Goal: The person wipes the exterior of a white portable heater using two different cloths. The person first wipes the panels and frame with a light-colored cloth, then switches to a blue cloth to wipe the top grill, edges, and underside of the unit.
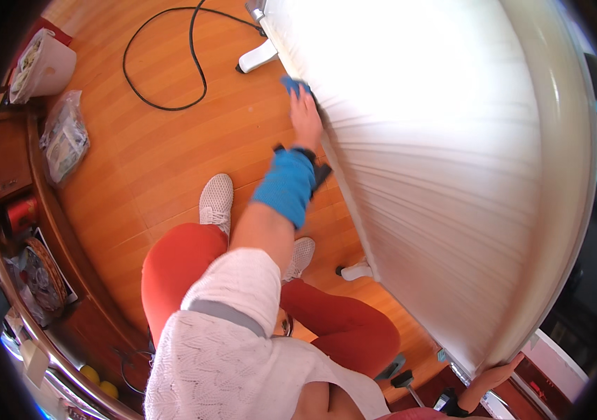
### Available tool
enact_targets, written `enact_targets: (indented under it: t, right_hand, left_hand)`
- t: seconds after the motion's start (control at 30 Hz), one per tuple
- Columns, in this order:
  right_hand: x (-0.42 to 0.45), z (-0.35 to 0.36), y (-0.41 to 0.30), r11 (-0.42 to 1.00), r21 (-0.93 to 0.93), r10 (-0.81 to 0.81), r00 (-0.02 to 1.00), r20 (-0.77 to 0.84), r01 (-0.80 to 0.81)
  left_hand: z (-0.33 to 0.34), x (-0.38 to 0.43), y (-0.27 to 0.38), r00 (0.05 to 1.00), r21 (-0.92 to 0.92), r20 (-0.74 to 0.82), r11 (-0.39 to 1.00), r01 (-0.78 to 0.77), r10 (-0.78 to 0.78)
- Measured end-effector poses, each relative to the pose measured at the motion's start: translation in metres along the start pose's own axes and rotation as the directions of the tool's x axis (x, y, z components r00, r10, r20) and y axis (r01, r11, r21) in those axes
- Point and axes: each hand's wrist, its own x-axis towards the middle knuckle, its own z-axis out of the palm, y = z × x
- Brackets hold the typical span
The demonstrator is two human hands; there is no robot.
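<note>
A large white free-standing appliance (434,220) with a ridged front fills the right side, probably an electric heater. It stands on white feet (258,56) with black casters. My left hand (306,115) reaches forward and presses a blue cloth (294,85) against its lower edge. The fingers lie flat over the cloth, which is partly hidden by them. A blue knit band (287,184) wraps the left forearm. At lower right, my right hand (497,374) grips the appliance's near end, its fingertips hidden behind the rim.
A black power cord (164,107) loops over the wooden floor (135,152). To the left are a white bin (49,65), a plastic-wrapped packet (66,142) and a wooden cabinet (10,157) holding several items. My shoes (216,199) rest near the appliance.
</note>
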Motion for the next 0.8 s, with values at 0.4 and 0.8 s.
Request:
enact_targets:
  t: [0.4,0.8]
  right_hand:
    - [-0.005,0.017,-0.014,0.999,0.026,-0.019,1.0,-0.021,0.019]
    - [-0.016,0.04,-0.016,0.336,-0.865,-0.4,0.888,0.228,0.373]
  left_hand:
    - [0.007,-0.046,-0.016,1.0,-0.077,0.015,0.997,-0.022,0.023]
    - [-0.013,-0.323,-0.025,0.38,0.053,0.72,0.591,0.805,-0.581]
